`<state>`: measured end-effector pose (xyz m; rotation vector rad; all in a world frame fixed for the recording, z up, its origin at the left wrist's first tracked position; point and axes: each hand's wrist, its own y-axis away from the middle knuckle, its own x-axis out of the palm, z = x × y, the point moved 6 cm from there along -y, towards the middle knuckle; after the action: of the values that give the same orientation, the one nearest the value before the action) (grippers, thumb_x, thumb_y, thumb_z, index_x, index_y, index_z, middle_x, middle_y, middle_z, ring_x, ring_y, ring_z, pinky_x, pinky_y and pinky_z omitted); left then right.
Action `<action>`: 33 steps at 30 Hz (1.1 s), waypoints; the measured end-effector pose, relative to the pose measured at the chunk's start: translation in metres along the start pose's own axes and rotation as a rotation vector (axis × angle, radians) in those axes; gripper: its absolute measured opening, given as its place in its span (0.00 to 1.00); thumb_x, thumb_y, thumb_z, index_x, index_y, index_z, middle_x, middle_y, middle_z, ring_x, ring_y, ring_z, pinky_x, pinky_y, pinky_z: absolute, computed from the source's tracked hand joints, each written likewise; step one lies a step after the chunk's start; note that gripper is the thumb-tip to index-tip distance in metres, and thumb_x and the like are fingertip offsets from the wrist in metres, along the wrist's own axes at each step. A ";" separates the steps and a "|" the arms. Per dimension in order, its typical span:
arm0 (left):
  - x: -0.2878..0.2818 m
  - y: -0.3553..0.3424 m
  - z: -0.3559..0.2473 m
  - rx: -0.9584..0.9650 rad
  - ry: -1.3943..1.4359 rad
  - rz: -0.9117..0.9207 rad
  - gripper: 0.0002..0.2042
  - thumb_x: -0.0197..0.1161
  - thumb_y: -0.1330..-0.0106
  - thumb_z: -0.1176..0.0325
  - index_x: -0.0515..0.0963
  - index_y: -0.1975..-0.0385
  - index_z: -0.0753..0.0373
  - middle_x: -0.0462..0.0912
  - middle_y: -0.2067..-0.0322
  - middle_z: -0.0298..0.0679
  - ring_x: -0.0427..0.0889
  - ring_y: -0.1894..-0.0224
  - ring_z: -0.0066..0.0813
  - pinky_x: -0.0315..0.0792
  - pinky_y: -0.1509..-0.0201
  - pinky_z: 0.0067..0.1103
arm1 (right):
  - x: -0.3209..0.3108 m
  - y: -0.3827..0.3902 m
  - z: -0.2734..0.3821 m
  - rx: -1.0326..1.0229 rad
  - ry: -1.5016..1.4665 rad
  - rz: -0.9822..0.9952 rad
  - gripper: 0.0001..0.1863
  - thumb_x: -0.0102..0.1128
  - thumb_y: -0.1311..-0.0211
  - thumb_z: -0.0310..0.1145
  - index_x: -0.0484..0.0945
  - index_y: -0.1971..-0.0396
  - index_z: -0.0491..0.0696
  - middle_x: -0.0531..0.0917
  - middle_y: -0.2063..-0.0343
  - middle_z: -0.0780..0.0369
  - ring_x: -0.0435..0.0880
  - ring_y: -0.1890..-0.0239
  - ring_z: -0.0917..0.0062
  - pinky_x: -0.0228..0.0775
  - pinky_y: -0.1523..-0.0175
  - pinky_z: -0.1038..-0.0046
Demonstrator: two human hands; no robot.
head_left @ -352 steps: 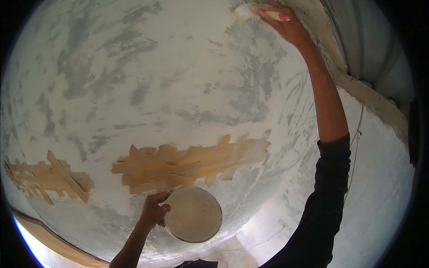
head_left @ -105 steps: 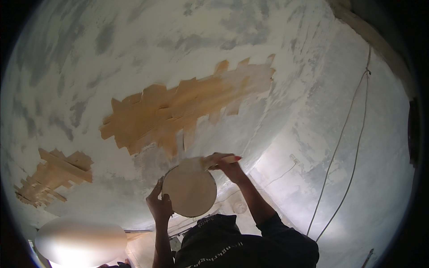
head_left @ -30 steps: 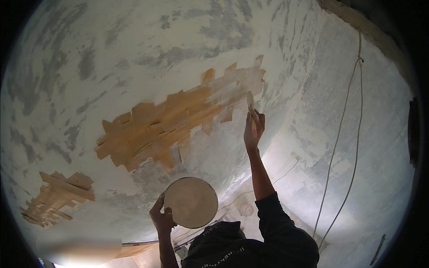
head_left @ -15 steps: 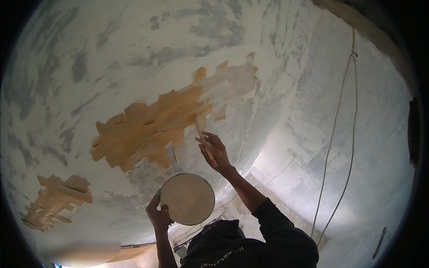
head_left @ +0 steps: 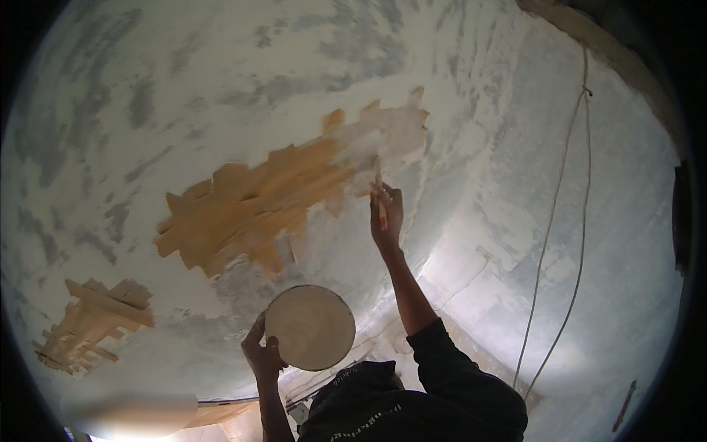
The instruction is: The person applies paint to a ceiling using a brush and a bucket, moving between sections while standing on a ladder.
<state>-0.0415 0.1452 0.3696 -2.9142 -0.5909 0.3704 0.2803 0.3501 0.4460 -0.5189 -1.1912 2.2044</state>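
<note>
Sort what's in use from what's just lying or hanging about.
In use:
round container in left hand
handled tool in right hand
larger tan patch near its tip

Just about:
hanging cord
thin dark strip, lower right

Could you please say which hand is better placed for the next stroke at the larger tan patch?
Probably the right hand: it holds the scraper near the patch, while the left hand grips the round pan.

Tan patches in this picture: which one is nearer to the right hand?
The larger tan patch, near the middle of the view: its right part reaches close to the right hand. The smaller tan patch sits apart, at lower left.
</note>
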 end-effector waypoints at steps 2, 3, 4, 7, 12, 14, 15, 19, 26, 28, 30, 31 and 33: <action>-0.002 0.001 -0.002 0.020 -0.013 -0.016 0.31 0.46 0.60 0.83 0.77 0.49 0.72 0.82 0.52 0.53 0.78 0.44 0.40 0.65 0.36 0.30 | 0.011 0.014 0.012 -0.014 0.011 0.073 0.12 0.58 0.36 0.26 0.81 0.53 0.47 0.77 0.56 0.54 0.79 0.58 0.64 0.74 0.57 0.68; -0.004 0.001 -0.003 0.021 -0.028 -0.026 0.31 0.46 0.60 0.84 0.77 0.49 0.72 0.82 0.52 0.53 0.78 0.44 0.40 0.65 0.36 0.30 | 0.018 0.021 0.023 -0.038 -0.048 0.103 0.14 0.61 0.41 0.21 0.81 0.55 0.45 0.78 0.57 0.50 0.80 0.54 0.59 0.74 0.51 0.66; -0.008 0.003 -0.001 0.017 -0.045 -0.035 0.31 0.46 0.60 0.84 0.77 0.49 0.72 0.82 0.52 0.53 0.78 0.44 0.39 0.65 0.36 0.30 | 0.025 0.029 0.035 -0.053 -0.100 0.136 0.15 0.61 0.42 0.21 0.81 0.54 0.45 0.78 0.58 0.51 0.79 0.53 0.58 0.74 0.51 0.65; -0.012 0.003 -0.002 0.101 -0.114 -0.041 0.32 0.48 0.61 0.83 0.77 0.48 0.69 0.83 0.54 0.47 0.80 0.49 0.34 0.71 0.43 0.27 | 0.037 0.049 0.068 -0.100 -0.181 0.235 0.16 0.63 0.45 0.19 0.80 0.55 0.45 0.79 0.59 0.52 0.79 0.52 0.57 0.73 0.49 0.63; -0.016 0.007 -0.014 0.070 -0.102 -0.041 0.32 0.47 0.61 0.83 0.78 0.49 0.69 0.83 0.53 0.49 0.79 0.46 0.36 0.68 0.39 0.28 | 0.042 0.074 0.090 -0.167 -0.339 0.379 0.15 0.61 0.43 0.21 0.81 0.55 0.47 0.78 0.52 0.55 0.79 0.55 0.65 0.74 0.53 0.70; -0.019 0.008 -0.014 0.064 -0.092 -0.050 0.32 0.46 0.61 0.83 0.78 0.49 0.69 0.83 0.52 0.50 0.79 0.45 0.37 0.66 0.38 0.28 | 0.030 0.067 0.092 -0.075 -0.402 0.425 0.12 0.62 0.43 0.21 0.81 0.58 0.44 0.79 0.56 0.55 0.79 0.53 0.60 0.73 0.50 0.65; -0.021 0.008 -0.010 0.065 -0.088 -0.054 0.32 0.46 0.61 0.83 0.78 0.49 0.69 0.83 0.52 0.50 0.79 0.45 0.37 0.66 0.38 0.28 | 0.027 0.066 0.080 -0.071 -0.415 0.396 0.10 0.60 0.41 0.21 0.81 0.59 0.44 0.79 0.54 0.54 0.79 0.54 0.62 0.73 0.51 0.68; -0.024 0.012 -0.004 0.059 -0.086 -0.074 0.32 0.46 0.61 0.83 0.78 0.49 0.69 0.82 0.51 0.50 0.78 0.44 0.38 0.66 0.37 0.28 | 0.006 0.026 0.052 -0.060 -0.300 0.000 0.10 0.56 0.37 0.22 0.80 0.57 0.41 0.77 0.56 0.52 0.79 0.56 0.65 0.72 0.53 0.71; -0.028 0.018 -0.004 0.032 -0.069 -0.094 0.31 0.47 0.61 0.80 0.77 0.49 0.70 0.82 0.51 0.51 0.78 0.44 0.40 0.66 0.37 0.30 | 0.030 -0.002 0.058 -0.083 -0.041 -0.007 0.14 0.55 0.34 0.26 0.78 0.49 0.46 0.75 0.56 0.53 0.76 0.54 0.64 0.71 0.52 0.67; -0.030 0.020 -0.011 0.048 -0.062 -0.097 0.31 0.47 0.61 0.79 0.77 0.49 0.71 0.82 0.52 0.52 0.78 0.44 0.40 0.66 0.37 0.29 | 0.038 0.015 0.069 -0.146 -0.079 0.006 0.15 0.58 0.38 0.23 0.79 0.50 0.46 0.75 0.54 0.52 0.76 0.54 0.62 0.71 0.51 0.67; -0.033 0.019 -0.007 0.062 -0.061 -0.106 0.31 0.47 0.61 0.79 0.77 0.49 0.71 0.82 0.52 0.52 0.78 0.44 0.40 0.66 0.37 0.30 | 0.048 0.032 0.085 -0.172 -0.073 0.069 0.16 0.59 0.40 0.21 0.79 0.51 0.45 0.75 0.53 0.51 0.77 0.54 0.61 0.72 0.51 0.67; -0.035 0.019 -0.004 0.066 -0.062 -0.107 0.31 0.48 0.61 0.79 0.77 0.50 0.71 0.82 0.52 0.52 0.78 0.44 0.40 0.66 0.37 0.30 | 0.050 0.038 0.094 -0.198 -0.055 0.109 0.16 0.60 0.41 0.21 0.79 0.52 0.45 0.75 0.52 0.51 0.77 0.54 0.61 0.73 0.51 0.67; -0.037 0.019 0.003 0.075 -0.052 -0.110 0.31 0.47 0.61 0.79 0.78 0.50 0.71 0.82 0.52 0.52 0.79 0.45 0.40 0.66 0.37 0.30 | 0.056 0.052 0.102 -0.214 -0.152 0.151 0.16 0.60 0.41 0.20 0.79 0.52 0.45 0.75 0.50 0.51 0.78 0.53 0.62 0.73 0.50 0.67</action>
<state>-0.0678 0.1133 0.3712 -2.7938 -0.7257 0.4451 0.1634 0.2999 0.4523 -0.5509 -1.5244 2.2894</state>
